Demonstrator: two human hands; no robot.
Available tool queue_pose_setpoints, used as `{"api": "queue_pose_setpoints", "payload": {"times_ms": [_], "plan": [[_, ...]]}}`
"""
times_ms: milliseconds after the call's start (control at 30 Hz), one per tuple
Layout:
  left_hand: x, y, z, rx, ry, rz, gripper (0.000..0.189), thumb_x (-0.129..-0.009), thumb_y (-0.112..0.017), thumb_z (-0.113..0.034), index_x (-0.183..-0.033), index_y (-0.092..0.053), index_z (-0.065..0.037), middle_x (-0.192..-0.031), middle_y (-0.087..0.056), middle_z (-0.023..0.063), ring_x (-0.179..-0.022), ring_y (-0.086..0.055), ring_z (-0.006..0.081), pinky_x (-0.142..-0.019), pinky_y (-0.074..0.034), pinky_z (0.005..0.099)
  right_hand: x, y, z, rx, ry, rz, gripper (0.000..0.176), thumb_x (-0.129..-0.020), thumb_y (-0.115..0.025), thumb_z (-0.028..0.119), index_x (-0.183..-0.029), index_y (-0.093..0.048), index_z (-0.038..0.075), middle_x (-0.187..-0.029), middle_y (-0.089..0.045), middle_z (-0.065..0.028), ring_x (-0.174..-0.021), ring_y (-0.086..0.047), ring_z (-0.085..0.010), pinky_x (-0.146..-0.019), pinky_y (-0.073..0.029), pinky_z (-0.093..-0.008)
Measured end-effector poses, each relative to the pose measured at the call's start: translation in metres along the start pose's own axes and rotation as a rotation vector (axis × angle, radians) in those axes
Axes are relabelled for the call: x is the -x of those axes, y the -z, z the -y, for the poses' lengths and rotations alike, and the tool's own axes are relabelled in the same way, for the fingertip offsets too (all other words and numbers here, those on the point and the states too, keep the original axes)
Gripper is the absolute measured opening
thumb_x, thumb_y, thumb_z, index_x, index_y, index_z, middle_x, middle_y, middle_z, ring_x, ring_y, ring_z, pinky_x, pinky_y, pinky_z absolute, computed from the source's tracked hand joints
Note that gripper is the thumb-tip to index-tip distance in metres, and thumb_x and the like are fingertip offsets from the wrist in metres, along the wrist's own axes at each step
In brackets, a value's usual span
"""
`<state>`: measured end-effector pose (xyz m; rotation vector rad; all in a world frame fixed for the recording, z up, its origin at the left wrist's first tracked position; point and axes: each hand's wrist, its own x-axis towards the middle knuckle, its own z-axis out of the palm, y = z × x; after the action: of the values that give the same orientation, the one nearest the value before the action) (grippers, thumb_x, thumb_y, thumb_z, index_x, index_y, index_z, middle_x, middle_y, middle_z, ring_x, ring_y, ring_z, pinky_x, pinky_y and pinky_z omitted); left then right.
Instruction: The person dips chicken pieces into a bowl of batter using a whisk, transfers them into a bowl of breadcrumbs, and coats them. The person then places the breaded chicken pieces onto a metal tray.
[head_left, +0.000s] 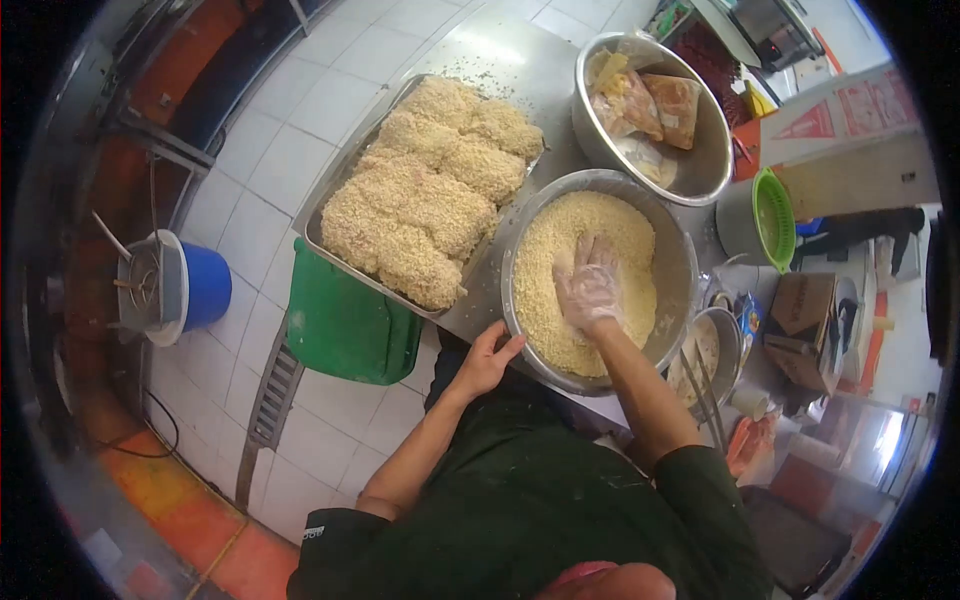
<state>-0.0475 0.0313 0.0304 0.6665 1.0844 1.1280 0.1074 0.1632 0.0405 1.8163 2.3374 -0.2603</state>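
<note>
The yellowish crumbs [545, 315] filled the wide metal bowl [683, 300], and the relation that mattered lay inside that rim: the right hand [592, 285], in a clear glove, was down on the crumbs, which spread beyond its fingertips and to both sides. Its fingers were extended, pointing away from the body, with the thumb apart from them (whether anything lay under the palm, I could not tell). The crumb bed was round, so it offered no long axis. The bare left hand [484, 365] was at the bowl's near left edge; I could not tell whether its fingers gripped it. Leftward of the bowl, the coated pieces [410, 215] sat crowded on a tray [318, 240], nearer the left hand.
</note>
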Motion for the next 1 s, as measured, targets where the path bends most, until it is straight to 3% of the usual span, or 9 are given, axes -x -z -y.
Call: {"api": "queue_pose_setpoints", "payload": {"times_ms": [100,167,367,400,467,567,700,800,1000], "plan": [[-0.001,0.002,0.002,-0.056,-0.019,0.017,0.027,-0.091,-0.054,-0.02,-0.111,-0.055,-0.002,-0.1,-0.059,0.0027,-0.092,-0.052,0.0099,-0.084,-0.041,0.0257,-0.006,0.027,-0.001,-0.06,-0.01,0.012,0.07,-0.09,-0.034,0.045,-0.141,-0.015,0.0,-0.143,-0.018,-0.0272,-0.136,-0.015,-0.0335,-0.11,-0.014,-0.0412],[-0.003,0.006,0.009,-0.071,0.011,0.029,0.028,-0.091,-0.054,-0.02,-0.112,-0.054,-0.002,-0.102,-0.059,0.0032,-0.094,-0.051,0.0105,-0.085,-0.041,0.0259,0.005,0.074,0.002,-0.448,-0.386,0.469,0.07,-0.088,-0.039,0.05,-0.137,-0.028,0.002,-0.139,-0.029,-0.0269,-0.13,-0.03,-0.0314,-0.107,-0.024,-0.0355],[-0.004,0.007,0.008,-0.042,0.017,0.039,0.025,-0.09,-0.055,-0.023,-0.106,-0.056,-0.004,-0.09,-0.057,-0.0014,-0.08,-0.049,0.0064,-0.073,-0.041,0.0228,-0.026,0.04,-0.063,-0.29,-0.15,0.83,0.066,-0.077,-0.056,0.056,-0.118,-0.056,0.005,-0.108,-0.059,-0.0193,-0.093,-0.058,-0.0271,-0.078,-0.045,-0.0339],[-0.005,0.009,0.009,-0.045,0.009,0.038,0.025,-0.09,-0.055,-0.023,-0.106,-0.056,-0.004,-0.09,-0.057,-0.0014,-0.08,-0.049,0.0064,-0.073,-0.041,0.0228,-0.016,0.043,-0.053,-0.289,-0.146,0.823,0.066,-0.077,-0.056,0.056,-0.118,-0.056,0.005,-0.108,-0.059,-0.0193,-0.093,-0.058,-0.0271,-0.078,-0.045,-0.0339],[-0.006,0.009,0.011,-0.073,-0.009,0.036,0.023,-0.09,-0.056,-0.023,-0.103,-0.057,-0.005,-0.084,-0.054,-0.0035,-0.074,-0.046,0.0046,-0.067,-0.04,0.0218,0.018,0.058,-0.027,-0.143,0.058,-0.098,0.069,-0.066,-0.061,0.062,-0.1,-0.064,0.002,-0.088,-0.064,-0.0171,-0.081,-0.061,-0.0276,-0.073,-0.047,-0.0376],[-0.004,0.006,0.008,-0.06,-0.08,0.029,0.022,-0.09,-0.056,-0.023,-0.101,-0.057,-0.004,-0.084,-0.055,-0.0031,-0.075,-0.046,0.0053,-0.067,-0.04,0.022,-0.004,0.106,-0.042,-0.359,0.041,0.373,0.044,-0.069,-0.071,0.042,-0.094,-0.065,0.006,-0.093,-0.062,-0.0123,-0.078,-0.057,-0.0198,-0.068,-0.044,-0.034],[-0.006,0.01,0.014,-0.117,-0.065,0.031,0.023,-0.09,-0.056,-0.023,-0.101,-0.056,-0.004,-0.086,-0.056,-0.002,-0.077,-0.048,0.006,-0.071,-0.041,0.022,0.001,0.118,-0.047,-0.314,0.112,0.16,0.039,-0.069,-0.07,0.035,-0.095,-0.063,0.007,-0.071,-0.064,-0.0096,-0.062,-0.059,-0.0248,-0.065,-0.047,-0.0358],[-0.004,0.005,0.003,-0.057,-0.052,0.035,0.024,-0.09,-0.055,-0.023,-0.102,-0.056,-0.003,-0.089,-0.057,-0.0008,-0.08,-0.049,0.0066,-0.073,-0.041,0.0224,0.02,0.108,-0.046,-0.157,0.359,0.005,0.042,-0.07,-0.069,0.034,-0.102,-0.061,0.007,-0.081,-0.065,-0.0134,-0.073,-0.062,-0.027,-0.07,-0.048,-0.0371],[-0.004,0.004,0.008,-0.062,-0.058,0.034,0.024,-0.09,-0.055,-0.023,-0.103,-0.056,-0.003,-0.092,-0.057,0.0001,-0.081,-0.049,0.007,-0.073,-0.041,0.023,0.062,0.061,-0.041,0.084,0.044,0.246,0.094,-0.068,-0.063,0.053,-0.133,-0.03,-0.008,-0.122,-0.049,-0.0273,-0.112,-0.05,-0.0349,-0.095,-0.039,-0.0353]]}}
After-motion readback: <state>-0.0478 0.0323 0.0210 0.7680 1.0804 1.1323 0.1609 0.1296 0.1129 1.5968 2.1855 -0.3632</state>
